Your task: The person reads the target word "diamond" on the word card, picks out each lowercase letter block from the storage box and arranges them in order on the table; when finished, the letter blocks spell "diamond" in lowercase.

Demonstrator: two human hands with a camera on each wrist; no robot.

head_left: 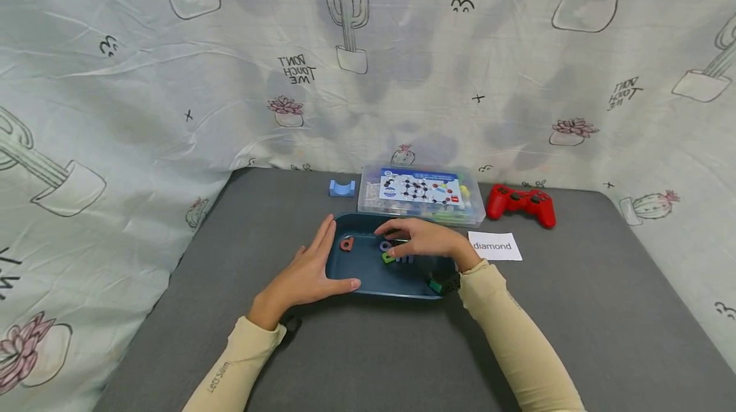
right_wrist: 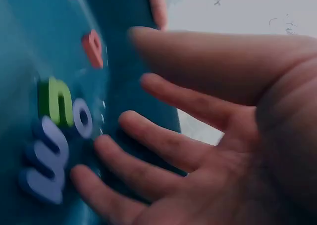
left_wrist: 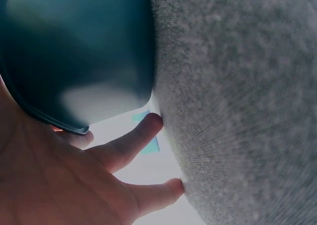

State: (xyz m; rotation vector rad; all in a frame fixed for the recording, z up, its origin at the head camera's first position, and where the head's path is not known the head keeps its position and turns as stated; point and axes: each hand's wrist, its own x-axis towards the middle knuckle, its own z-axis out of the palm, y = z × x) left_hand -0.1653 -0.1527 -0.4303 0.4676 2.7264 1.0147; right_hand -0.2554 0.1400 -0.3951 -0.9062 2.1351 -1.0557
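Note:
A dark teal tray (head_left: 374,287) sits on the table in front of me, holding several coloured plastic letters. Spread around the tray's left end, my left hand (head_left: 305,276) has its thumb at the near rim and its fingers straight along the outer side. My right hand (head_left: 428,237) hovers over the tray's right part with nothing in its fingers. In the right wrist view its fingers are extended beside a blue letter m (right_wrist: 53,160), a green n (right_wrist: 55,102) and a lavender o (right_wrist: 77,117). A red d (head_left: 347,244) lies apart, toward the tray's left side.
Behind the tray stands a clear box (head_left: 368,207) with a molecule-model label. A light blue cradle-shaped block (head_left: 342,191) is left of it, and a red game controller (head_left: 520,203) to its right. A white card reading "diamond" (head_left: 494,246) lies right of the tray.

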